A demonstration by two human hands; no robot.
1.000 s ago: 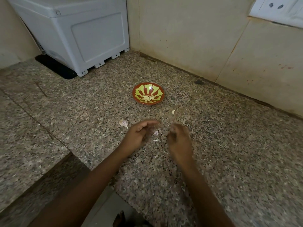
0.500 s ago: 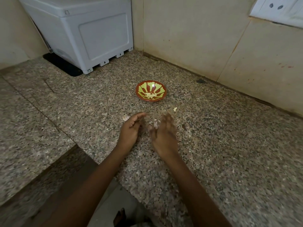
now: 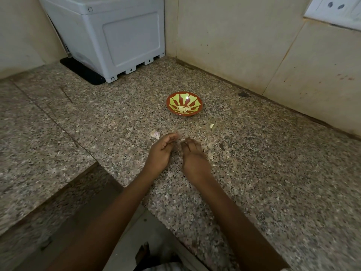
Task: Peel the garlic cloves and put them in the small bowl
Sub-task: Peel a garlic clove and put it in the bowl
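The left hand [image 3: 161, 152] and right hand [image 3: 193, 160] meet fingertip to fingertip low over the counter [image 3: 273, 173]. The left fingers curl in with the thumb against the forefinger. The right hand is blurred, fingers reaching toward the left. A pale speck shows where they meet, but I cannot tell whether either hand pinches a clove. An unpeeled clove [image 3: 155, 134] lies just beyond the left knuckles, nearly touching them. A pale scrap [image 3: 212, 125] sits beyond and right of the right hand. The bowl [image 3: 170, 106] stands farther ahead of both hands, with peeled cloves [image 3: 183, 108] inside.
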